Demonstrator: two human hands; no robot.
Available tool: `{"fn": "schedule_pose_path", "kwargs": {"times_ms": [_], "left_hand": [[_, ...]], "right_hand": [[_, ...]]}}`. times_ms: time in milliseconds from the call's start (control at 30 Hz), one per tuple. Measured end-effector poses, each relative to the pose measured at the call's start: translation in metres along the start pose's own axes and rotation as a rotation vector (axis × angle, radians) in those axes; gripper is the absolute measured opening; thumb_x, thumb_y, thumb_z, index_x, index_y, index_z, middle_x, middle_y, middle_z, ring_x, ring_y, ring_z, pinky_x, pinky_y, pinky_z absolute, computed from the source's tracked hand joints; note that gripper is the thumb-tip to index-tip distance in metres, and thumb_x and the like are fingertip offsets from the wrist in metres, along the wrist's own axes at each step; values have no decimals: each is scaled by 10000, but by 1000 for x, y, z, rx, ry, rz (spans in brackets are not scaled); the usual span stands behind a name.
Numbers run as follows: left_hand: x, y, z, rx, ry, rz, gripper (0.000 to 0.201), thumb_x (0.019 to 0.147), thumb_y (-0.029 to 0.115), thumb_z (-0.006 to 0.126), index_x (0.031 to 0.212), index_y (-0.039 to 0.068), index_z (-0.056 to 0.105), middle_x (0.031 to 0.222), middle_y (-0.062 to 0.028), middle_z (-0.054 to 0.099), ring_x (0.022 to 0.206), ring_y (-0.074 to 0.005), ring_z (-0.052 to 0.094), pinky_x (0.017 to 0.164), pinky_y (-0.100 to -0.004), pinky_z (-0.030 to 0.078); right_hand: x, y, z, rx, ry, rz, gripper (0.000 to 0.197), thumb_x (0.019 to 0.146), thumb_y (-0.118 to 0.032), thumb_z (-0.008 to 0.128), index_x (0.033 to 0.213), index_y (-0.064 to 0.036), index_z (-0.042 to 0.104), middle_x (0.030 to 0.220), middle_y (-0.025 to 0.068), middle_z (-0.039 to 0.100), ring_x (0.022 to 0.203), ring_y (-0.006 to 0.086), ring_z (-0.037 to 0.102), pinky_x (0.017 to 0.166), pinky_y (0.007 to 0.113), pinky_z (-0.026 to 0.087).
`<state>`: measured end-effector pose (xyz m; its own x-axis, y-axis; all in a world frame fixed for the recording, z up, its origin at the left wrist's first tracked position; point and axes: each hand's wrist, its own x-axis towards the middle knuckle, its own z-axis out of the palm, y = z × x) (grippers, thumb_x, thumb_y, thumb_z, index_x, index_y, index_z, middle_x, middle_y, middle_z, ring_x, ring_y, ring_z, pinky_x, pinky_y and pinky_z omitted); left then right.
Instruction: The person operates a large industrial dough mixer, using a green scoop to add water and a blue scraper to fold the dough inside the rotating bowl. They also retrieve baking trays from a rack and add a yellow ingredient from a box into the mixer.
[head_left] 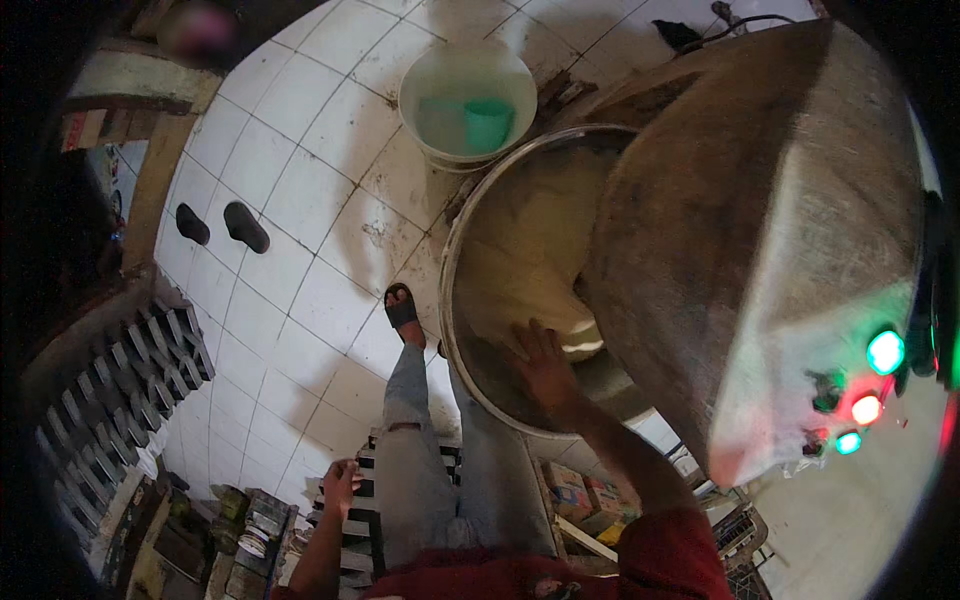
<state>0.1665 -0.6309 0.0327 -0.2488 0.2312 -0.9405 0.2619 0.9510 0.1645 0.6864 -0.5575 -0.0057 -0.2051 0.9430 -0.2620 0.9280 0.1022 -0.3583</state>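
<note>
Touching partly hidden dough [525, 270], right fingers [538, 343] spread empty, left fingers [345, 472] curled, hold unclear

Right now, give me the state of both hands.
Left hand: curled; cannot tell whether it grips anything.
Right hand: open, spread at the pale dough in the round bowl.

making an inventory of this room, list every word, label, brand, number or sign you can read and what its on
No text can be read here.
Cardboard boxes, lower right: printed patches, too small and blurred to read.
Machine hood, beside the lit lamps: no legible labels.
Large bowl: no lettering seen.
Red shirt: a pale mark at the lower edge, too unclear to make out.
</note>
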Motion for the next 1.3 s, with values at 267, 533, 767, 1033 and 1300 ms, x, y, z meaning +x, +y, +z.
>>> {"fn": "schedule_pose_path", "kwargs": {"times_ms": [267, 533, 767, 1033, 1300], "left_hand": [[21, -82, -26, 111, -15, -148, 289, 980, 272, 644, 1140, 40, 583, 956, -62, 638, 788, -165, 649, 633, -300, 517], [-7, -46, -23, -59, 15, -87, 305, 981, 275, 642, 1162, 35, 590, 1006, -93, 659, 854, -187, 670, 724, -327, 548], [26, -56, -14, 42, -45, -114, 325, 988, 304, 637, 1159, 31, 590, 981, -83, 658, 829, -176, 665, 701, -316, 543], [40, -71, -42, -19, -89, -42, 308, 999, 247, 608, 1199, 13, 589, 1040, -103, 676, 869, -203, 686, 741, -341, 563], [22, -49, -59, 131, -2, -67, 324, 989, 333, 622, 1140, 48, 589, 973, -75, 667, 782, -191, 688, 661, -316, 545]], "right_hand": [[119, 32, 86, 124, -208, 333, 447, 897, -273, 646, 1333, -186, 604, 1446, 190, 491, 1308, 398, 493, 1080, 563, 413], [-10, -46, -27, 71, -17, 188, 583, 788, -162, 755, 1347, -156, 591, 1522, 200, 399, 1391, 396, 406, 1123, 543, 369], [71, 28, 59, -17, -194, 98, 500, 880, -232, 650, 1367, -174, 552, 1435, 192, 484, 1288, 425, 487, 1011, 570, 441], [52, 3, 32, 224, -191, 295, 521, 757, -97, 722, 1267, -108, 619, 1197, 196, 664, 1145, 395, 618, 972, 495, 499], [0, -31, -9, 174, 43, 139, 588, 773, -45, 692, 1344, -86, 561, 1445, 214, 430, 1341, 425, 420, 1054, 527, 427]]}}
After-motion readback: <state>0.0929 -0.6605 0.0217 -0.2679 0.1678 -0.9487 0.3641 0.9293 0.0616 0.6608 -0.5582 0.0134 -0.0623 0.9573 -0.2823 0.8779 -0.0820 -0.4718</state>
